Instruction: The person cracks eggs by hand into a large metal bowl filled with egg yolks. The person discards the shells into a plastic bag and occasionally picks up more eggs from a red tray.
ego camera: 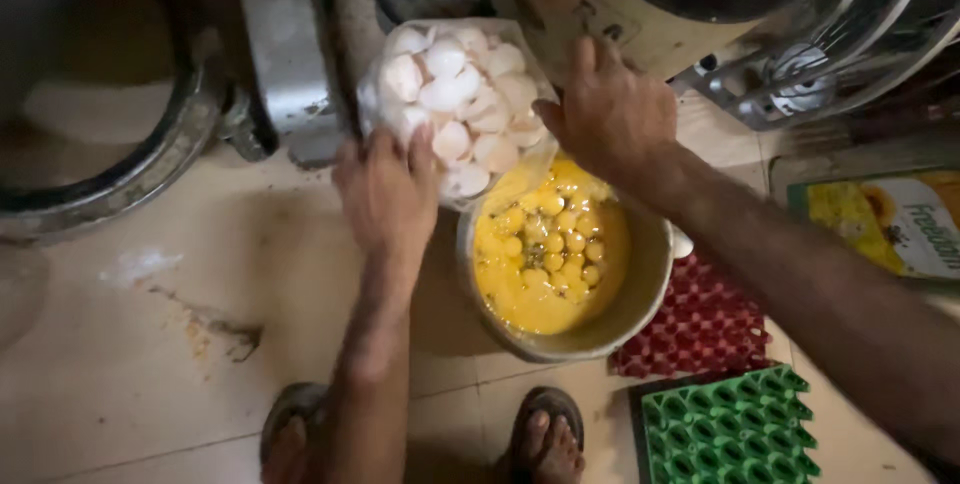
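1. Risk, shell fall-in: the clear bag of eggshells sits just beside the bucket of cracked eggs, its lower edge overlapping the bucket rim. If my grip tilts the bag toward the bucket, I judge that loose shells can drop into the yolks.
2. Risk, tipping: the bucket stands on the tiled floor between my sandalled feet and the bag. A knock from my forearm or a foot could slop the liquid egg over the rim.
3. Risk, tearing: the bag film looks thin and is packed full. Sharp shell edges plus a hard pull at the near side could split it.
4. Left hand: fingers curled, narrow opening, pressing on the near edge of the bag. I cannot tell whether the fingers pinch the film or only rest on it.
5. Right hand: fingers bent and partly closed, at the bag's right side above the far rim of the bucket. Its fingertips meet the film; what they pinch is hidden.
6. Surroundings: red egg tray and green egg tray lie on the floor to the right of the bucket, both near my right forearm. A metal machine base stands behind the bag.
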